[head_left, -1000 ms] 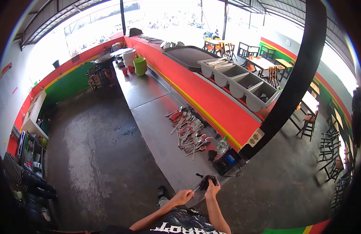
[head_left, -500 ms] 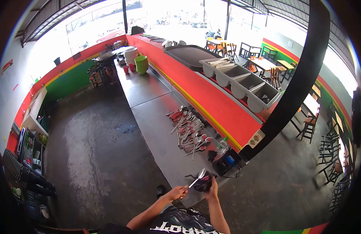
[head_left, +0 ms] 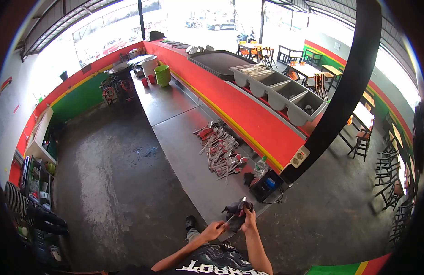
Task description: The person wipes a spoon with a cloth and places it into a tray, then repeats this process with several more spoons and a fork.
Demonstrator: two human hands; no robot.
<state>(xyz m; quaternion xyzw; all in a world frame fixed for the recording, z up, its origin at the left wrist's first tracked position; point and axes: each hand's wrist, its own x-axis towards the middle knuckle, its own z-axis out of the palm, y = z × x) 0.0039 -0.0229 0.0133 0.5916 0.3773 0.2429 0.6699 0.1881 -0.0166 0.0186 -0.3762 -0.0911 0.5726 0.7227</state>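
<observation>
My left hand (head_left: 214, 230) pinches the handle of a metal spoon (head_left: 243, 200) near the counter's front end. My right hand (head_left: 250, 221) is closed around a dark cloth (head_left: 235, 216), which wraps about the spoon's bowl end. Most of the spoon is hidden by the cloth, with a bit of shiny metal showing above it. Beyond my hands, a pile of spoons and forks (head_left: 222, 149), some with red parts, lies on the metal counter (head_left: 175, 133).
A dark box-shaped device (head_left: 267, 185) and a clear bottle (head_left: 260, 165) stand right of the pile. On the red ledge sits a grey cutlery holder (head_left: 278, 91) beside a dark tray (head_left: 216, 63). Green bowls (head_left: 162, 75) are stacked farther back. At far left is a person (head_left: 26, 206).
The spoon's bowl, bare above the cloth before, is now mostly covered by it. My left hand has moved slightly right, closer to my right hand. The view has shifted a little.
</observation>
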